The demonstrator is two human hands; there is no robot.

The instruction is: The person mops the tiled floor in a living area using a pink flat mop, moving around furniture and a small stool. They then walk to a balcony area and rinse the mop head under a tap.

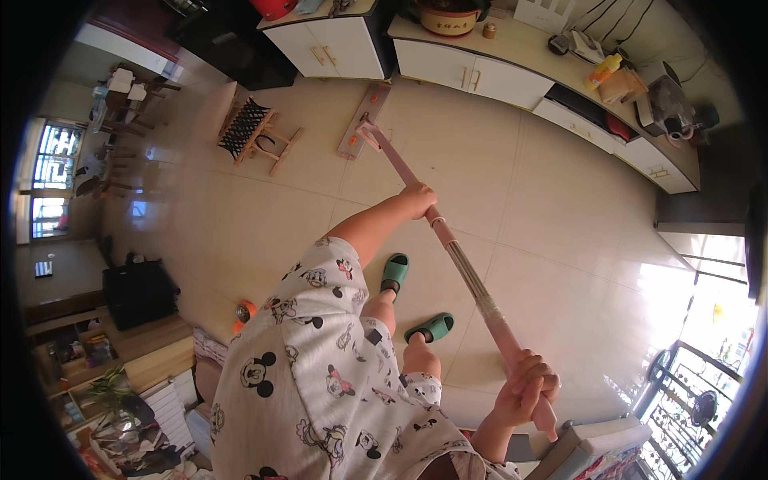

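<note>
A flat mop with a long pink and metal handle (465, 270) slants across the view before me. My left hand (416, 201) grips its pink lower shaft. Near the top end of the handle, my right hand (528, 384) is closed around the pink grip. The mop's wide flat head (364, 123) lies on the tiled floor (456, 150), with orange clips on its upper face. Its far end is close to the base of a white cabinet (330, 48). The pad under the head is hidden.
A folding stool (255, 135) with a black woven seat stands left of the mop head. Low white drawers (474, 69) line the far wall. My feet wear green slippers (395, 273). An orange object (243, 312) is on the floor at left; a sofa (594, 444) sits lower right.
</note>
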